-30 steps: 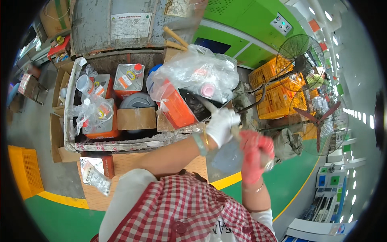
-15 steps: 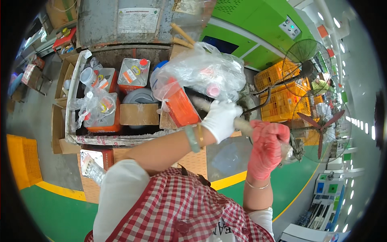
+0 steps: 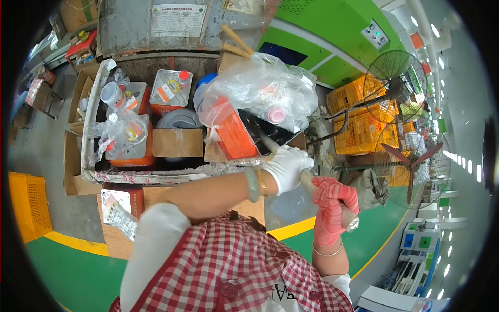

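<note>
A pale pole (image 3: 307, 180) is grasped by both hands — its middle section is exposed between them. It is encircled by the white-gloved left hand (image 3: 287, 169), beside the open orange tin (image 3: 236, 139), and by the clenched, red-gloved right hand (image 3: 332, 200). The blurred far end is directed toward the tin's dark opening.
</note>
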### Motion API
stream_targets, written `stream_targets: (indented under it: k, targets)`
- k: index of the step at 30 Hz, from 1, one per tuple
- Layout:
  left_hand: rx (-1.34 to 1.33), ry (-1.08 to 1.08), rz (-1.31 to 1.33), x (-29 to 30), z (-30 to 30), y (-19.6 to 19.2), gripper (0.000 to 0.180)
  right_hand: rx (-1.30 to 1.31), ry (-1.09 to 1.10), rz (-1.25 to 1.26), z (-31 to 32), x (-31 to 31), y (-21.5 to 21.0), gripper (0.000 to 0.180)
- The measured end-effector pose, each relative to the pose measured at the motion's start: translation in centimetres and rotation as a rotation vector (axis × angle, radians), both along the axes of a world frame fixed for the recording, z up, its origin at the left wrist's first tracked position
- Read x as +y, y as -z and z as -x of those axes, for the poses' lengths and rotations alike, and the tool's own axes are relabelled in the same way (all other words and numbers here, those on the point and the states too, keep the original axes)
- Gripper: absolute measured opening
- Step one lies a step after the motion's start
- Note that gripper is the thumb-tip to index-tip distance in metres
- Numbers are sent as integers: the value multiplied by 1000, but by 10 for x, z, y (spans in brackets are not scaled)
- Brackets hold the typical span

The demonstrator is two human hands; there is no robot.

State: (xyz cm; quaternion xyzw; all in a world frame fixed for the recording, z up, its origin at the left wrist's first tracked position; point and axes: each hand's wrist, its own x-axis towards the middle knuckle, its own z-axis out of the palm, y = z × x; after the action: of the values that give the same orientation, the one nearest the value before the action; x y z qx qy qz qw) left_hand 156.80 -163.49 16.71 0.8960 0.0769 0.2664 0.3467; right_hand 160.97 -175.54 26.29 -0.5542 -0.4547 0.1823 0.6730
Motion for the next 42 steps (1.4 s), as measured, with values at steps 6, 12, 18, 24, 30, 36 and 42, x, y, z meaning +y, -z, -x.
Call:
stream_targets:
  k: [6, 12, 18, 24, 30, 36, 42]
  targets:
    - [-206, -313, -116, 19, -15, -2, 18, 58, 64, -107, -3, 23, -7, 8]
    - [-13, -101, -59, 18, 8, -24, 18, 57, -16, -110, 6, 18, -17, 7]
    - [-139, -73, -16, -5, -9, -6, 19, -138, -12, -41, 3, -9, 0, 10]
    - [-193, -301, -120, 19, -18, -17, 9, 97, 110, -164, -1, 16, -13, 4]
    - [70, 83, 46, 11, 6, -14, 13, 42, -44, -132, 5, 3, -10, 6]
    - [-98, -80, -21, 5, -21, -14, 19, 33, 12, -144, -10, 1, -7, 7]
    - [-43, -251, -107, 23, -24, -35, 14, 225, 40, -203, -31, 23, -25, 8]
